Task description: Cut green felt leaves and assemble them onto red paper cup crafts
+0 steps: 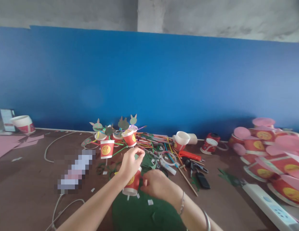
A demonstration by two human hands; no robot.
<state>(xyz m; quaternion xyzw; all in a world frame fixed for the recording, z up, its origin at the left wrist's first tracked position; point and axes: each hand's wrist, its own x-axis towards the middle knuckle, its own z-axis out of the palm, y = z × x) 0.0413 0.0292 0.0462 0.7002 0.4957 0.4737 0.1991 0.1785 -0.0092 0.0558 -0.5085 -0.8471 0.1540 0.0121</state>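
- Head view looks down on a brown table [31, 186] that runs along a blue wall [149, 80].
- A red paper cup [134, 183] with a yellow emblem is held between both hands, its white rim facing down, just above a green felt sheet [139, 215].
- The left hand [130, 164] is clamped over the cup's upper left side, thumb and forefinger pinched together above it.
- The right hand [157, 184] is curled against the cup's right side, touching it. I cannot tell whether it truly grips.
- Behind the cup stand decorated cups [115, 138] with straws and paper animal heads.
- Behind and to the right of the cup lies a heap of coloured straws [151, 142].
- Right of the cup lies an orange cutter [190, 156]. Well beyond it are pink-lidded red cups [265, 144] and a white power strip [267, 202].
- Left of the cup runs a white cable [55, 144]. Far left is a white bowl [22, 123].
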